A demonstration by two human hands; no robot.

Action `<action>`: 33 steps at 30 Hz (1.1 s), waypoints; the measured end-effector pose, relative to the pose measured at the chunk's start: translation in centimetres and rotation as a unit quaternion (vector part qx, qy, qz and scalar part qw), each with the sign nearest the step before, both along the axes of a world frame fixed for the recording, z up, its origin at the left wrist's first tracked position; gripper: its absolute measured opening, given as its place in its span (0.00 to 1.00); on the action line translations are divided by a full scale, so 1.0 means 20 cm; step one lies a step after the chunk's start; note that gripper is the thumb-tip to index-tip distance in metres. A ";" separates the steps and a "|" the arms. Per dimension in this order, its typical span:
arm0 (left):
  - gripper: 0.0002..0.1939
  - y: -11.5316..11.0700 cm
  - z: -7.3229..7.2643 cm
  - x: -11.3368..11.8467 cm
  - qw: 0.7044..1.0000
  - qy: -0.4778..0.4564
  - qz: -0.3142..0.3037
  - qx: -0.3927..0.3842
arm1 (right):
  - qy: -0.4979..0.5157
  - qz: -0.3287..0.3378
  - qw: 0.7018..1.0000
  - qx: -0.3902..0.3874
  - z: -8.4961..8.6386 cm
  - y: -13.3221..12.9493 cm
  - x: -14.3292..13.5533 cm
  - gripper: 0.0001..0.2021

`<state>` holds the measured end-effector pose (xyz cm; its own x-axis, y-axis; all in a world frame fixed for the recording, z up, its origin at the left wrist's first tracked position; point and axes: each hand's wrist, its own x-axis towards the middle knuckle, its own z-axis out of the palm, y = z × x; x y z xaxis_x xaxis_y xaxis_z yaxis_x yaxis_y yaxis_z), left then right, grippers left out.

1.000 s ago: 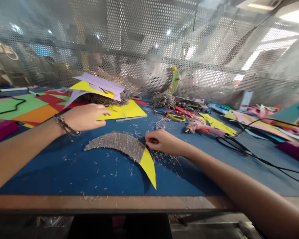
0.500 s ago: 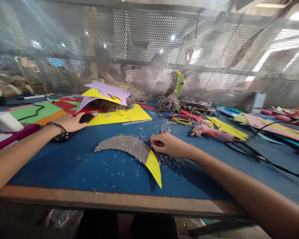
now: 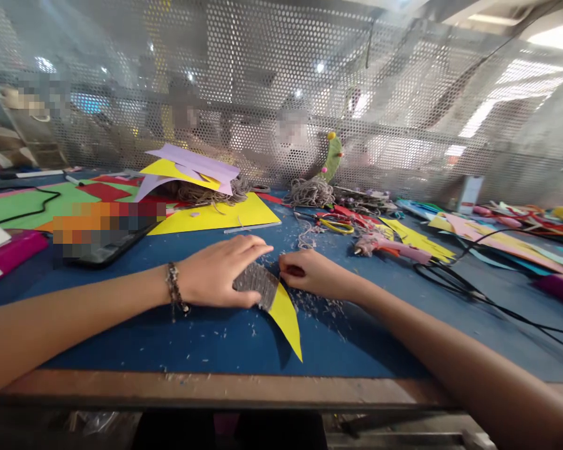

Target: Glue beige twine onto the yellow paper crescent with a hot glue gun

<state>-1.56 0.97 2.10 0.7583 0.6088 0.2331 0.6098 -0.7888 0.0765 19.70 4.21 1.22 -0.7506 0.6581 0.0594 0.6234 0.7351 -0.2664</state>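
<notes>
A crescent of yellow card (image 3: pixel 287 319) lies on the blue table top, its upper part wrapped in grey yarn (image 3: pixel 261 286). My left hand (image 3: pixel 223 272), with a beaded bracelet at the wrist, is over the wrapped part and hides its left end; the fingers and thumb are apart. At the edge between yarn and bare yellow card, my right hand (image 3: pixel 309 273) is pinched closed. Whatever is between its fingertips is too small to make out. Bits of grey fibre lie scattered around the crescent.
A phone (image 3: pixel 117 240) lies at the left near coloured card sheets (image 3: pixel 244 212). Behind are yarn heaps (image 3: pixel 312 192) and a green crescent (image 3: pixel 333 156). Yellow-handled scissors (image 3: pixel 336 226), a glue gun (image 3: pixel 396 249) and black cables (image 3: pixel 478 294) are at the right.
My left hand has moved right from the phone to the wrapped part of the crescent. My right hand stays pinched at the crescent's edge. The view has shifted slightly.
</notes>
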 end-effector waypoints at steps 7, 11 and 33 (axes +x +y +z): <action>0.39 -0.02 -0.08 0.07 0.997 0.012 0.020 -0.070 | -0.006 0.003 1.000 0.009 -0.01 0.00 0.00 0.06; 0.36 -0.02 -0.08 0.08 0.997 0.008 0.023 -0.068 | -0.013 -0.002 1.000 0.002 0.00 0.00 0.00 0.06; 0.31 -0.05 -0.09 0.09 0.992 -0.048 0.067 -0.097 | -0.007 -0.011 1.000 0.021 -0.01 0.00 0.01 0.08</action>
